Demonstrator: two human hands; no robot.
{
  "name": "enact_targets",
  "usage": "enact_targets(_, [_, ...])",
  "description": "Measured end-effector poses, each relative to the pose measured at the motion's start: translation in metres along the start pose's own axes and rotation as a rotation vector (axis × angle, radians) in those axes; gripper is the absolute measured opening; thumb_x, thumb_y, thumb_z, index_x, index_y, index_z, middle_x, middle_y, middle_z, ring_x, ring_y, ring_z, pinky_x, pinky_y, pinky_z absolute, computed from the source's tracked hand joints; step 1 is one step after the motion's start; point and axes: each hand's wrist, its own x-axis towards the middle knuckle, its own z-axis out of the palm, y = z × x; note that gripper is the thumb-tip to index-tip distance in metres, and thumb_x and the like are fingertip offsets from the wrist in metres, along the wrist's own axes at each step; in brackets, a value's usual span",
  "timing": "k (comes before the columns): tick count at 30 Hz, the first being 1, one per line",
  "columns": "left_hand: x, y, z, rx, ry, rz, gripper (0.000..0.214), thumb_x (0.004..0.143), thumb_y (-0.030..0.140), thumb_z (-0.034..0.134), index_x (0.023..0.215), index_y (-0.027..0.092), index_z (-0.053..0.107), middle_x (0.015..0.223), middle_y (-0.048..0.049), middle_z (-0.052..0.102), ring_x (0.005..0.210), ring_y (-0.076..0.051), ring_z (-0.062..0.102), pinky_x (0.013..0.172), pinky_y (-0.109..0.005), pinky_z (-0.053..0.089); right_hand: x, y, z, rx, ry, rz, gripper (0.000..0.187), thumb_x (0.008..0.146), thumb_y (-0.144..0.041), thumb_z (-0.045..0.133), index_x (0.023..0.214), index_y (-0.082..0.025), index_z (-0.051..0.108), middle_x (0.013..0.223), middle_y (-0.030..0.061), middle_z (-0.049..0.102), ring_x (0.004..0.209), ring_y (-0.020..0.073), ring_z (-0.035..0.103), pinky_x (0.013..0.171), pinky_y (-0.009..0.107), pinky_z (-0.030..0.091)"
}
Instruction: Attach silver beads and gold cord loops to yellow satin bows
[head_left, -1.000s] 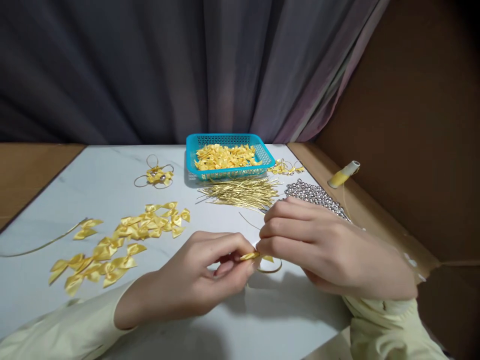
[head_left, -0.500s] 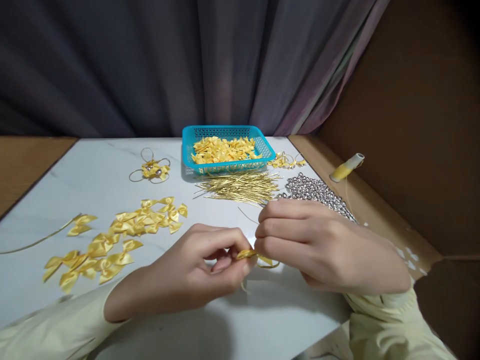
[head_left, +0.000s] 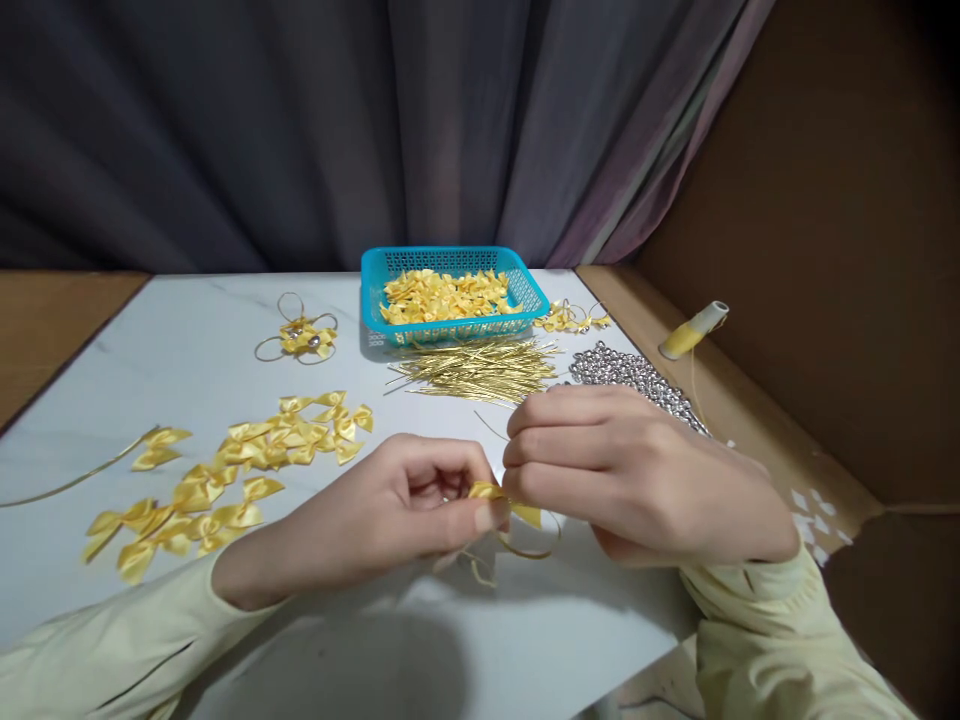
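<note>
My left hand point(head_left: 420, 500) pinches a yellow ribbon bow point(head_left: 486, 490) between thumb and forefinger, above the table's near middle. A gold cord loop point(head_left: 536, 553) hangs below the bow, and a loose pale end dangles under my left thumb. Against the bow's right side, my right hand point(head_left: 622, 470) has its fingers closed; its fingertips are hidden behind its own knuckles, so what they grip cannot be seen. To the left lie several loose yellow bows point(head_left: 300, 435), one of them beside a single gold cord point(head_left: 82, 480).
A blue basket point(head_left: 454, 327) of yellow bows stands at the back. Before it lie gold cord pieces point(head_left: 480, 370); silver beads point(head_left: 622, 370) are heaped to the right. Looped bow pieces point(head_left: 307, 340) lie behind left. A yellow thread spool point(head_left: 694, 332) is by the right cardboard wall.
Both hands have shifted slightly upward in view, with my right hand also a little left. The gold loop and loose end under the bow show more now.
</note>
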Motion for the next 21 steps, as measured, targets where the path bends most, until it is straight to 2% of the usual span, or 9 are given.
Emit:
enact_targets(6, [0.004, -0.005, -0.004, -0.283, -0.09, -0.083, 0.019, 0.075, 0.029, 0.061, 0.067, 0.014, 0.053, 0.044, 0.0078, 0.042, 0.039, -0.003, 0.029, 0.04, -0.016, 0.02, 0.002, 0.003, 0.0, -0.021, -0.005, -0.014, 0.033, 0.093, -0.01, 0.028, 0.076, -0.013, 0.055, 0.072, 0.0055, 0.053, 0.073, 0.0156, 0.044, 0.065, 0.028, 0.037])
enact_targets(11, [0.006, -0.015, -0.006, -0.536, -0.113, -0.14, 0.016, 0.076, 0.026, 0.06, 0.068, 0.012, 0.061, 0.042, 0.0089, 0.035, 0.035, -0.002, 0.016, 0.036, -0.017, 0.014, 0.001, 0.006, 0.0, -0.002, -0.018, 0.024, 0.035, 0.095, -0.012, 0.025, 0.085, -0.011, 0.058, 0.083, 0.0095, 0.058, 0.083, 0.0172, 0.048, 0.071, 0.03, 0.039])
enact_targets(14, [0.007, -0.017, -0.007, -0.592, -0.106, -0.208, 0.015, 0.073, 0.024, 0.061, 0.066, 0.011, 0.063, 0.043, 0.0089, 0.03, 0.037, -0.002, 0.011, 0.036, -0.017, 0.011, -0.001, 0.004, -0.001, -0.005, -0.047, 0.045, 0.035, 0.095, -0.014, 0.025, 0.087, -0.01, 0.059, 0.088, 0.0118, 0.058, 0.087, 0.0184, 0.05, 0.074, 0.031, 0.04])
enact_targets(21, [0.009, -0.011, -0.004, -0.559, -0.002, -0.293, 0.014, 0.07, 0.024, 0.062, 0.062, 0.013, 0.063, 0.046, 0.0079, 0.027, 0.043, -0.003, 0.009, 0.038, -0.016, 0.011, 0.0, 0.001, 0.0, -0.041, -0.103, 0.087, 0.033, 0.093, -0.012, 0.027, 0.086, -0.01, 0.059, 0.078, 0.0097, 0.056, 0.075, 0.0179, 0.045, 0.067, 0.03, 0.038])
